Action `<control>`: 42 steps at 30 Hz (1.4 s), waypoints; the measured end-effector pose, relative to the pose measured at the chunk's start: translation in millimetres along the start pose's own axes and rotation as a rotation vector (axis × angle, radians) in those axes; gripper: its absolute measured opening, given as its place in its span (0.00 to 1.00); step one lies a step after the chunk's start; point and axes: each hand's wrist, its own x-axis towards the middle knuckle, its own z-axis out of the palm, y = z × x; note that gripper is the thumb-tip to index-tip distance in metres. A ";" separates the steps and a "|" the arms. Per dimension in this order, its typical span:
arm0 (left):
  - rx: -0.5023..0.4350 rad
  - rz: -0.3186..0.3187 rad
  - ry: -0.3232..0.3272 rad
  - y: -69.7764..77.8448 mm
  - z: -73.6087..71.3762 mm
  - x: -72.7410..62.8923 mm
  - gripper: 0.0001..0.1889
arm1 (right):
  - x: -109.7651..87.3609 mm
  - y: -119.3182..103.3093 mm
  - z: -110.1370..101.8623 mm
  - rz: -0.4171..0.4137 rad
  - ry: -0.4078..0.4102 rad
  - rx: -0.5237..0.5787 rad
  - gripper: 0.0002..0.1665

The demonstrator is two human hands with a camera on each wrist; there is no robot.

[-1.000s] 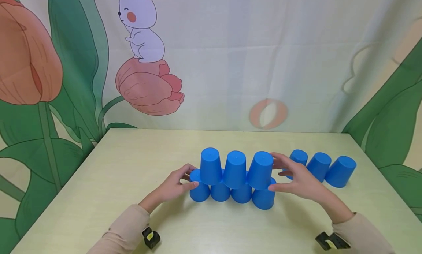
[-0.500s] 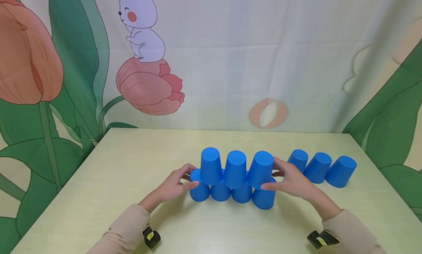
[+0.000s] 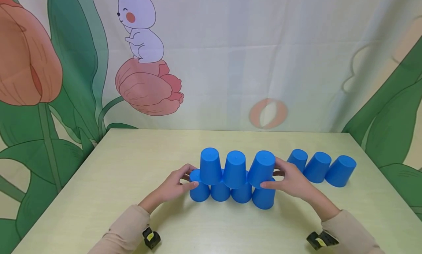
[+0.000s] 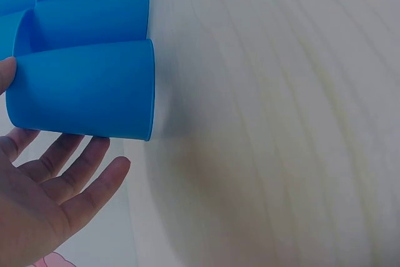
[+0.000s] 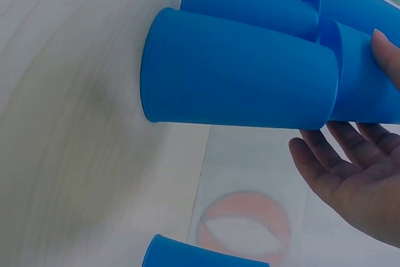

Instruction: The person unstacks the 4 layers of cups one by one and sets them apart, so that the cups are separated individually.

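Note:
Upside-down blue plastic cups stand in two tiers on the table. Several form the bottom row, and three sit on top, bridging the gaps. My left hand [image 3: 173,184] holds the bottom row's leftmost cup [image 3: 199,194], thumb in front and fingers at its far side. In the left wrist view this cup [image 4: 84,89] has the fingertips along its side. My right hand [image 3: 291,179] grips the upper row's rightmost cup [image 3: 260,170], thumb near its rim and fingers behind. The right wrist view shows that upper cup [image 5: 369,79] resting over the rightmost bottom cup [image 5: 237,70].
Three more upside-down blue cups stand in a line at the back right, including a middle one [image 3: 317,167] and a nearer one [image 3: 341,171]. The pale wooden table [image 3: 99,195] ends at a curtain [image 3: 211,82] printed with flowers and a rabbit.
My right hand has come left and closer round the upper right cup, which then shifted slightly to the right. The left hand has stayed at its cup.

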 end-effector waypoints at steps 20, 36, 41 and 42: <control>0.012 0.004 0.005 -0.4 0.8 0.5 0.19 | -24.6 5.1 -30.1 0.044 0.154 -0.050 0.40; 0.005 -0.001 0.007 0.0 0.8 0.4 0.19 | -45.1 26.9 -48.3 0.112 0.200 -0.069 0.41; 0.001 -0.001 0.009 -0.1 0.8 0.0 0.19 | -50.0 34.3 -50.5 0.136 0.193 -0.073 0.43; 0.001 -0.002 0.009 -0.2 0.8 0.0 0.19 | -50.9 35.7 -50.5 0.139 0.191 -0.077 0.43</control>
